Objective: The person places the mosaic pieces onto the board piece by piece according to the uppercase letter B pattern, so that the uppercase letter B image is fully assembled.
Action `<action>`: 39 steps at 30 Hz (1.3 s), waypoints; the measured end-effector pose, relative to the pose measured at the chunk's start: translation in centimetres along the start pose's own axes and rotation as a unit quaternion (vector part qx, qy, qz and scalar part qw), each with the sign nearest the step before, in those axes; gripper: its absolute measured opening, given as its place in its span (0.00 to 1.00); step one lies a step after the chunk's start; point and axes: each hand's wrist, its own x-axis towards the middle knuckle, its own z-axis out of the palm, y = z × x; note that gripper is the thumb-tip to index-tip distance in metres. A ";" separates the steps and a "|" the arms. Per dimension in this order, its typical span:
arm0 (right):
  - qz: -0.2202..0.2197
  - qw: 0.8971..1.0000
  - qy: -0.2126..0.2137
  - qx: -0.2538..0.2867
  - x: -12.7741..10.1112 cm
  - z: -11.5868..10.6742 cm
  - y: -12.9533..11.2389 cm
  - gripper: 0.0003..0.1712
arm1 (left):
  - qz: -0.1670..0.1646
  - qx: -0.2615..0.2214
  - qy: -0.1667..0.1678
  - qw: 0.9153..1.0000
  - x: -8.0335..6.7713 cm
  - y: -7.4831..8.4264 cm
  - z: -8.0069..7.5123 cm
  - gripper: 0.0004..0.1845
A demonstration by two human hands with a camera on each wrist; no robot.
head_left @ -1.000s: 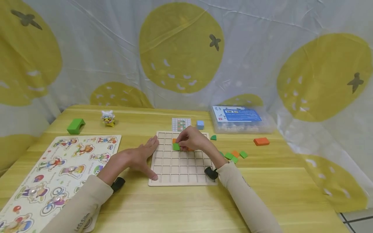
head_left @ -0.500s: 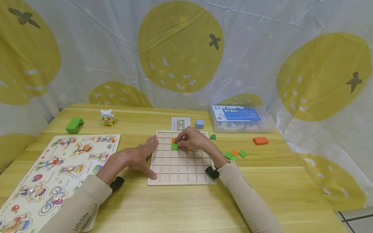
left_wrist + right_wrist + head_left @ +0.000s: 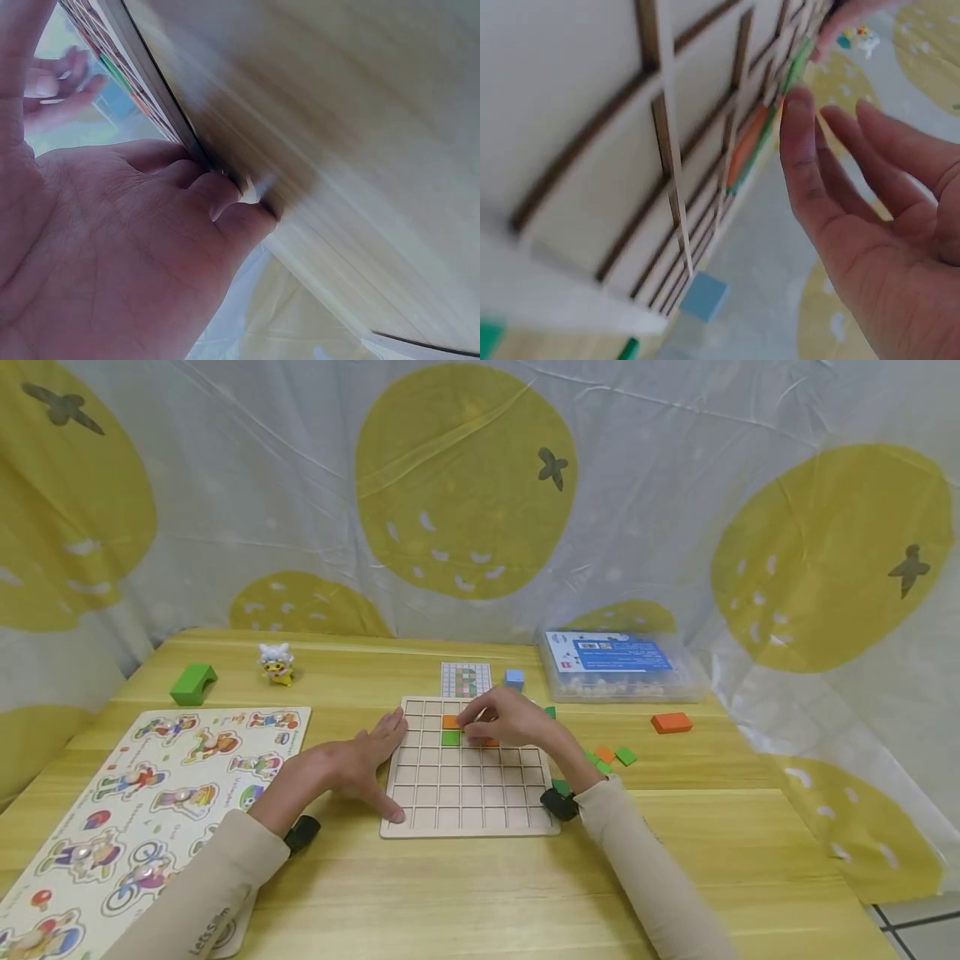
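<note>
Right hand (image 3: pixel 510 718): fingers parted, nothing held | green tile (image 3: pixel 450 738): just left of it, farther from left hand (image 3: pixel 365 767), spread at board's (image 3: pixel 471 817) left edge

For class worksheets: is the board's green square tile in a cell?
In: the green square tile sits within cell lines on the grid board.

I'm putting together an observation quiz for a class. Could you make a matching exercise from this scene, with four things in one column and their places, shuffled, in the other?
Column one:
1. left hand
2. right hand
3. blue cube
4. toy figure

Column two:
A. between the pattern card and the clear box
B. over the gridded board
C. beside the green arch block
D. at the gridded board's left edge

Pairs: 1-D, 2-B, 3-A, 4-C
</note>
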 end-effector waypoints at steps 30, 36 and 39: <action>0.077 0.997 -0.021 0.018 -12.9 -8.9 11.4 0.16 | 0.036 -0.024 0.001 0.999 -0.3 -0.2 0.1 0.76; 0.089 0.996 -0.020 0.007 -13.0 -8.6 12.0 0.15 | 0.031 -0.019 0.001 0.999 -0.2 -0.1 0.1 0.76; 0.095 0.995 -0.015 -0.002 -12.8 -8.5 12.0 0.14 | 0.026 -0.017 0.002 0.999 -0.1 0.0 0.1 0.76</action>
